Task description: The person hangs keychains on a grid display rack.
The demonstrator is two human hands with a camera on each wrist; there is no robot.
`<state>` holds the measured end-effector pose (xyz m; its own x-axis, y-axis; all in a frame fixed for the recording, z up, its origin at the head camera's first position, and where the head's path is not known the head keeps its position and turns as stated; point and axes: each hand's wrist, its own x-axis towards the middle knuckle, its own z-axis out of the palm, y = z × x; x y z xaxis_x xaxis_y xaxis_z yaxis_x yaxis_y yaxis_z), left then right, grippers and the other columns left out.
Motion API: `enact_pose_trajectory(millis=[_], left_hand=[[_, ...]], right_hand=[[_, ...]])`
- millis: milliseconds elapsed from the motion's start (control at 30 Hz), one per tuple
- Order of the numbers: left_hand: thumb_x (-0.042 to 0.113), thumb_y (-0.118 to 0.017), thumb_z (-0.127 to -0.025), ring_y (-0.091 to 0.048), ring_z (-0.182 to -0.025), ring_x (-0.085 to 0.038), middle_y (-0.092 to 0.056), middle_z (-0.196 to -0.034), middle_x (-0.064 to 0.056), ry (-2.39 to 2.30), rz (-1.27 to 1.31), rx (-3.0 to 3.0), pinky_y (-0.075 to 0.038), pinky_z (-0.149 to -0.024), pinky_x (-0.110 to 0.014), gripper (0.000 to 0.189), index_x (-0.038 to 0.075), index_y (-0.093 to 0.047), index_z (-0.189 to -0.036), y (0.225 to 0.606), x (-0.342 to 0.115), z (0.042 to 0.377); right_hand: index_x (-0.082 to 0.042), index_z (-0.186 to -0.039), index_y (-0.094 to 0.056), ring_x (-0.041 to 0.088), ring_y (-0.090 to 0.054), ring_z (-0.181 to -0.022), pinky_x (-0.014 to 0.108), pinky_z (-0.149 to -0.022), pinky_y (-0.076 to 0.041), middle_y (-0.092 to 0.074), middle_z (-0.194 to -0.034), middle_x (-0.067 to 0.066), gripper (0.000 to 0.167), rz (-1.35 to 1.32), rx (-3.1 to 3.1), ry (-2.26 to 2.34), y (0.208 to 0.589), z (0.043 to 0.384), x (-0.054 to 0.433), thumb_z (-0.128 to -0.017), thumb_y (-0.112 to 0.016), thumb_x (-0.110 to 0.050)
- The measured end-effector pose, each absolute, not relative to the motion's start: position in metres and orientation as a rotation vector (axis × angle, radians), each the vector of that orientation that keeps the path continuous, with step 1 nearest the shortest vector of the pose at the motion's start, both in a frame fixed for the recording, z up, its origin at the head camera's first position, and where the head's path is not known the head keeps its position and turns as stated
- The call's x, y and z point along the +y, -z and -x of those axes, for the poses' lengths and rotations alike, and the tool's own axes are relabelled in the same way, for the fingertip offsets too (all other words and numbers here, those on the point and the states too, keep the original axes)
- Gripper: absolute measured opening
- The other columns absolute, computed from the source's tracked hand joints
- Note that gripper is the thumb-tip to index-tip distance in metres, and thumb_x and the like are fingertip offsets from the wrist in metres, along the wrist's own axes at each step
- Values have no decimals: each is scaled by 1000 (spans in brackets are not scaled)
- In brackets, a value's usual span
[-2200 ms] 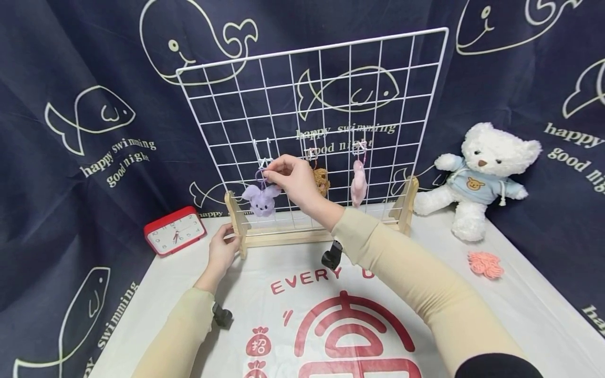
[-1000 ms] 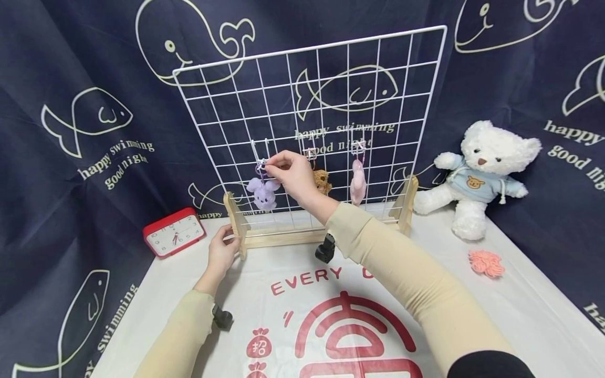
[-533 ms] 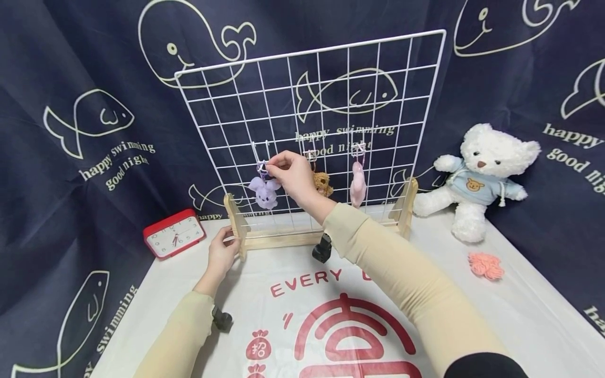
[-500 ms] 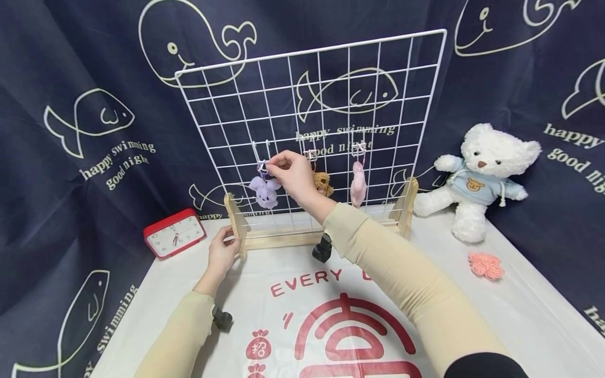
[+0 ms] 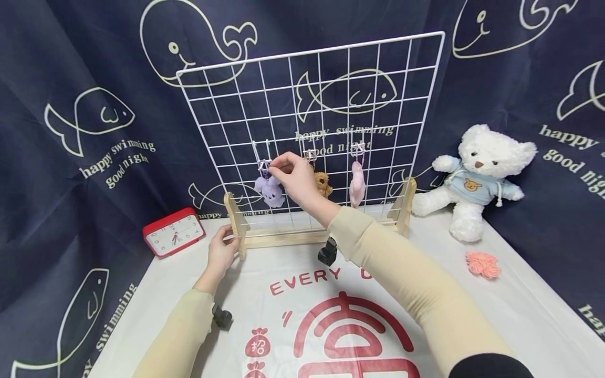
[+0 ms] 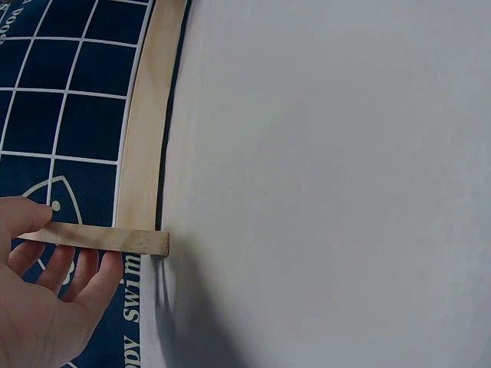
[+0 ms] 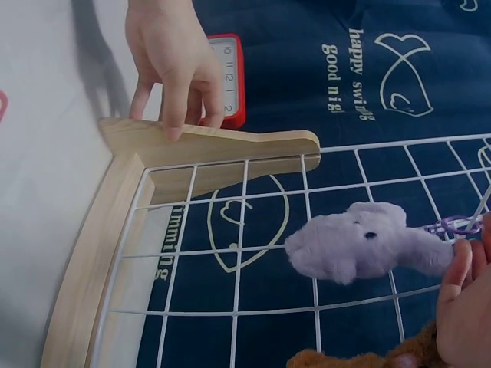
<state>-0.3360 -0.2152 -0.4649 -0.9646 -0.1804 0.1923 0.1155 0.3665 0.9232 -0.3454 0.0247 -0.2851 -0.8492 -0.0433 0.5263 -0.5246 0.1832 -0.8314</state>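
In the head view, my right hand (image 5: 299, 177) pinches the purple ring above a lilac plush keychain (image 5: 269, 192) between thumb and fingertips. That ring overlaps a white hook (image 5: 263, 166) hanging on the left of a white wire grid (image 5: 319, 52). The right wrist view shows the plush (image 7: 349, 244) close in front of the grid, its purple ring (image 7: 460, 224) beside the fingertips. My left hand (image 5: 222, 252) holds the grid's left wooden support (image 5: 235, 223). In the left wrist view, its thumb lies on one side of the wood (image 6: 103, 238), the fingers on the other.
A brown plush charm (image 5: 323, 184) and a pink one (image 5: 357, 184) hang farther right on the grid. A red alarm clock (image 5: 174, 232) stands at left. At right sit a white teddy bear (image 5: 477, 181) and a coral yarn-like item (image 5: 483, 265).
My right hand has raised the purple ring to the hook. The lilac plush has shifted up and right and turned slightly. My left hand stays on the support.
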Motion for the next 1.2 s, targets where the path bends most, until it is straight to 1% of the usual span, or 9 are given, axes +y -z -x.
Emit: enact_pose_trajectory(millis=[167,400,500,667,767,900,967,1067,1200], left_hand=[[-1,-64,-94,-63,-116,-41,-62,-128,-26,1629,-77,-2384,-55,-73,-14,45,0,-56,-138,466,-215,336],[3,-64,-96,-63,-115,-42,-63,-127,-27,1594,-74,-2408,-61,-80,-25,43,-1,-56,-138,464,-215,336],[3,-64,-95,-65,-114,-40,-64,-125,-25,1566,-88,-2410,-61,-84,-30,41,-1,-59,-135,463,-214,334],[2,-66,-93,-68,-108,-38,-68,-118,-23,1483,-128,-2410,-60,-90,-39,34,-1,-64,-126,461,-213,329],[3,-67,-92,-70,-103,-36,-70,-114,-21,1449,-151,-2408,-60,-87,-35,27,-1,-66,-119,462,-213,326],[4,-67,-92,-71,-98,-34,-71,-108,-20,1437,-171,-2405,-59,-73,-23,22,-2,-67,-113,463,-213,320],[4,-67,-92,-70,-97,-34,-71,-106,-19,1424,-182,-2413,-56,-70,-19,21,-2,-68,-111,464,-213,316],[5,-66,-91,-70,-95,-33,-72,-103,-17,1402,-196,-2432,-54,-67,-18,19,-1,-69,-109,465,-214,311],[5,-66,-92,-69,-94,-33,-72,-101,-17,1408,-162,-2455,-55,-63,-19,16,-1,-70,-106,465,-212,304]], right_hand=[[-3,-98,-70,11,-55,-75,20,-67,-46,-67,-87,3,7,-593,-2095,-1687,290,340,28,-98,-68,-10],[0,-99,-70,10,-54,-75,20,-65,-46,-68,-89,6,8,-712,-2094,-1731,299,329,32,-98,-64,-5],[1,-100,-70,10,-55,-75,21,-66,-46,-68,-91,7,9,-746,-2119,-1734,304,322,35,-98,-64,-4],[-1,-101,-70,11,-57,-77,22,-66,-46,-68,-92,7,10,-753,-2208,-1704,314,313,40,-100,-63,-8],[-1,-102,-70,13,-58,-78,23,-67,-46,-69,-92,8,10,-773,-2243,-1698,320,307,43,-100,-63,-9],[-2,-101,-70,14,-61,-78,25,-68,-48,-68,-88,7,10,-811,-2267,-1685,328,300,46,-100,-64,-10],[-3,-100,-71,13,-61,-77,25,-67,-48,-68,-85,4,9,-822,-2280,-1674,333,297,49,-99,-64,-9],[-3,-100,-71,13,-61,-77,24,-67,-49,-68,-87,3,9,-828,-2298,-1667,341,293,54,-98,-64,-8],[-3,-100,-71,13,-61,-79,26,-68,-51,-70,-93,5,9,-823,-2331,-1663,355,290,64,-98,-63,-7]])
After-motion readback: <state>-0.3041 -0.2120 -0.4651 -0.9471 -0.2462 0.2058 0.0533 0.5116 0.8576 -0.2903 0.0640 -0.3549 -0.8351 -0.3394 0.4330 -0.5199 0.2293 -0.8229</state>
